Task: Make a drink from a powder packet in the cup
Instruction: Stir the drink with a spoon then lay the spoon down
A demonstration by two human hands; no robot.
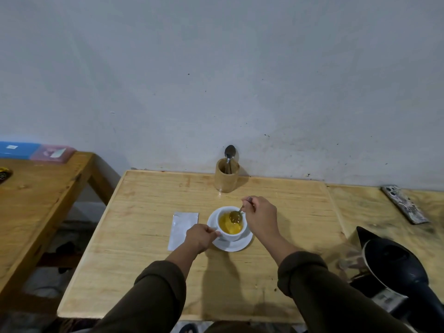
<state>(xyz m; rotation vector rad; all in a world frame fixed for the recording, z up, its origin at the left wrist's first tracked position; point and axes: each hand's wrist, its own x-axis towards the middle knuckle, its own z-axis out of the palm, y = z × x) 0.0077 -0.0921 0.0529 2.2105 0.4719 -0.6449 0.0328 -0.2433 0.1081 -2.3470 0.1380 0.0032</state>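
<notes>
A white cup (234, 233) stands on a white saucer (236, 245) in the middle of the wooden table (144, 272). Yellow-orange liquid fills the cup. My right hand (260, 216) pinches a metal spoon (236, 216), whose bowl hangs just over the liquid with drink in it. My left hand (199, 237) grips the cup at its left side, over the handle. A silver powder packet (182, 229) lies flat on the table just left of the saucer, partly behind my left hand.
A wooden holder (227, 175) with one spoon (230, 155) stands at the table's back edge by the wall. A black kettle (396, 267) sits at the right, and a patterned phone (404, 204) lies behind it. A second wooden table (36, 195) is at the left.
</notes>
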